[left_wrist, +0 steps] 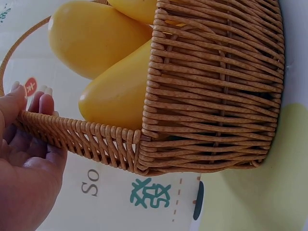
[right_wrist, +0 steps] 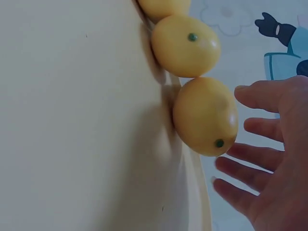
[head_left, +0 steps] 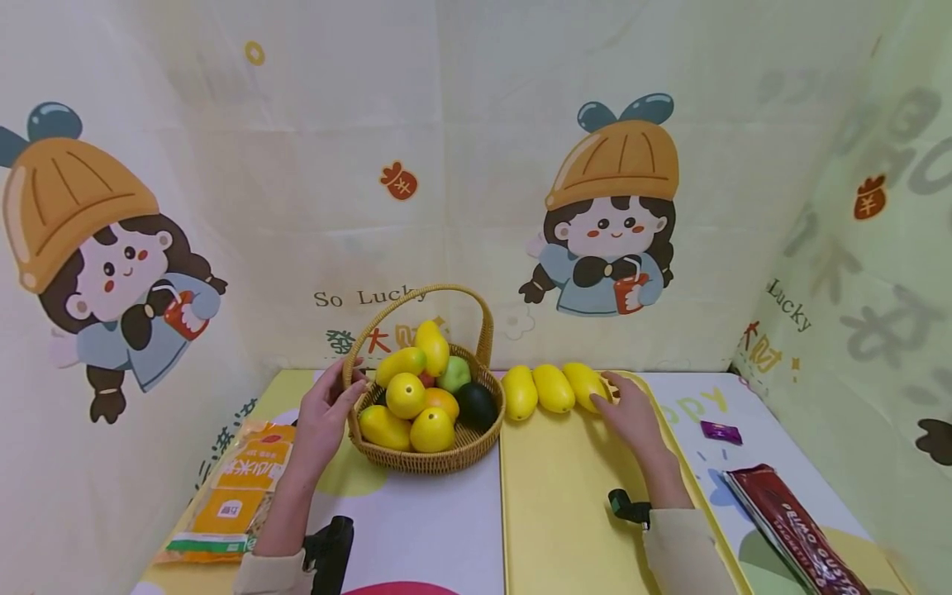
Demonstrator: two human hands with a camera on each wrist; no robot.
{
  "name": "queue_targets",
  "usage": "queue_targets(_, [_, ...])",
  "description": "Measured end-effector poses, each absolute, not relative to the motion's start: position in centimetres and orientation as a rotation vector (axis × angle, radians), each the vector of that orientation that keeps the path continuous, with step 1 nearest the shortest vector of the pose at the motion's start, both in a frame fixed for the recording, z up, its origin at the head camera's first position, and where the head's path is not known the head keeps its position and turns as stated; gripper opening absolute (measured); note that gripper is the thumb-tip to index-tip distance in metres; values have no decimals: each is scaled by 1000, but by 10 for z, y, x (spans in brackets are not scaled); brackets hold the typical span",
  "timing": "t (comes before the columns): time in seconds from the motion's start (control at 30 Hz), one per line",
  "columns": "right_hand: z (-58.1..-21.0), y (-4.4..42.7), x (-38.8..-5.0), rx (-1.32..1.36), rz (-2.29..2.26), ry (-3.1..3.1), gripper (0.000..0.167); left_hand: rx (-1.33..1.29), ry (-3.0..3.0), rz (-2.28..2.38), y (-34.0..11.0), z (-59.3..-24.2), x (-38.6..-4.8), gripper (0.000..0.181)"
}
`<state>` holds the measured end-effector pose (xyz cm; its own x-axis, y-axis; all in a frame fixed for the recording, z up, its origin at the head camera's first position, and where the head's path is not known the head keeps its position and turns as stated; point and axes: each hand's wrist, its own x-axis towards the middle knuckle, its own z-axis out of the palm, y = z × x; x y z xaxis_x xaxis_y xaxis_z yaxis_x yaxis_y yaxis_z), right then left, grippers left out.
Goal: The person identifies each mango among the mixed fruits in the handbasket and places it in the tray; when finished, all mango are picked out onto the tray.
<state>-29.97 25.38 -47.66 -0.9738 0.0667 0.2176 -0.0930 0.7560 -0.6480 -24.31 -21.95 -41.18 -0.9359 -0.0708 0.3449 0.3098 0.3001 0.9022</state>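
My left hand holds the handle of a wicker basket at its left side. In the left wrist view the thumb and fingers lie either side of that handle. The basket bears yellow mangoes, round yellow fruits, a green fruit and a dark avocado-like fruit. Three mangoes stand in a row at the back of a yellow tray. Beside the rightmost mango, my right hand has its fingers spread, holding nothing.
An orange-labelled food packet lies left of the basket. Right of the tray are a small purple packet and a dark red spaghetti packet. A printed cloth hangs upright behind the table.
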Motion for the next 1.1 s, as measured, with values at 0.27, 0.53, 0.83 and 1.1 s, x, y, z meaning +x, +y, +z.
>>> queue_targets(0.27, [-475, 249, -298, 95, 1062, -2622, 52, -225, -2235, -1694, -220, -412, -243, 46])
queue_targets(0.53, [-469, 228, -296, 249, 1158, -2581, 52, -236, -2229, -1695, -221, -413, -243, 48])
queue_targets(0.83, [-466, 191, -289, 390, 1180, -2569, 53, -239, -2226, -1695, -220, -411, -242, 46])
queue_targets(1.1, [-464, 155, -279, 494, 1271, -2560, 54, -237, -2231, -1680, -220, -412, -243, 45])
